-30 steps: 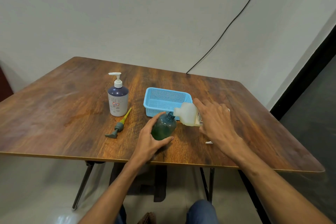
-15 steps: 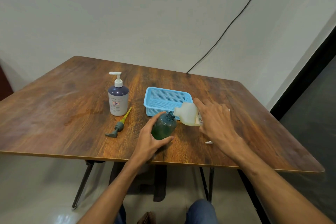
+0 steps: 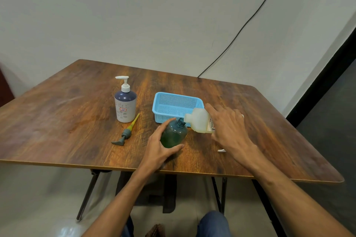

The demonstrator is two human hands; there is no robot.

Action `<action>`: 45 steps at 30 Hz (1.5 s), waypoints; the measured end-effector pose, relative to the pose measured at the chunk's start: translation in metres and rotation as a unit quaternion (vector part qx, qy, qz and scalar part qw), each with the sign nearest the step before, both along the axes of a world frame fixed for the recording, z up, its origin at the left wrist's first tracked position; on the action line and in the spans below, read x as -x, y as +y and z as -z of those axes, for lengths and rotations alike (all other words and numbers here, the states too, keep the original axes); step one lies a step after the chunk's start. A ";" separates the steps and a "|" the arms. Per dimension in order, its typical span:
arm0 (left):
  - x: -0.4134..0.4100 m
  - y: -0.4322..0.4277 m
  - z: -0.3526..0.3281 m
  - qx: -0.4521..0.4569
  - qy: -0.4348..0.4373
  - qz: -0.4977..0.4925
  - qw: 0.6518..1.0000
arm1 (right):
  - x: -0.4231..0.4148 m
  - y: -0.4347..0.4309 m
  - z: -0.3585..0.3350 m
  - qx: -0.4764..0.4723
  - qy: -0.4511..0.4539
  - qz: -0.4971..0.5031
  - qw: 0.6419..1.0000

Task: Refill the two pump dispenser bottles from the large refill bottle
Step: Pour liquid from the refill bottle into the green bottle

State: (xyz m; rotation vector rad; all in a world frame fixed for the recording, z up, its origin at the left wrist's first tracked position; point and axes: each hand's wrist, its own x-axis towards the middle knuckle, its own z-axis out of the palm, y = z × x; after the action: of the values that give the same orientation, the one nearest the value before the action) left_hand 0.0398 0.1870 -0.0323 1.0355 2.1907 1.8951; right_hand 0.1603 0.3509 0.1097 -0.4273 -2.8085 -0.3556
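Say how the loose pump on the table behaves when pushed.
The grey plastic pump with yellow tube looks small, probably light. Lying flat on the wooden table, it likely slides or pivots. Its thin tube may flex.

So the surface is dark brown woodgrain and the basket is light blue mesh. The teal dispenser bottle is see-through with green inside. The white dispenser bottle has pale dots, a navy top and a white pump. The refill bottle is milky cream, and the loose pump is grey with a yellow tube.
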 end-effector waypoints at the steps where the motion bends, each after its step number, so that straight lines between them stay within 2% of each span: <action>1: 0.000 0.000 0.000 -0.001 0.001 0.001 1.000 | 0.000 0.000 0.000 -0.002 -0.002 0.001 1.000; 45: 0.001 0.001 0.002 -0.001 0.002 0.006 1.000 | -0.001 0.000 0.001 -0.008 0.007 -0.002 1.000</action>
State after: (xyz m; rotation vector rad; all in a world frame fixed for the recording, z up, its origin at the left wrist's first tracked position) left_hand 0.0386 0.1878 -0.0344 1.0502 2.1815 1.8918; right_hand 0.1609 0.3508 0.1084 -0.4179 -2.7897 -0.3729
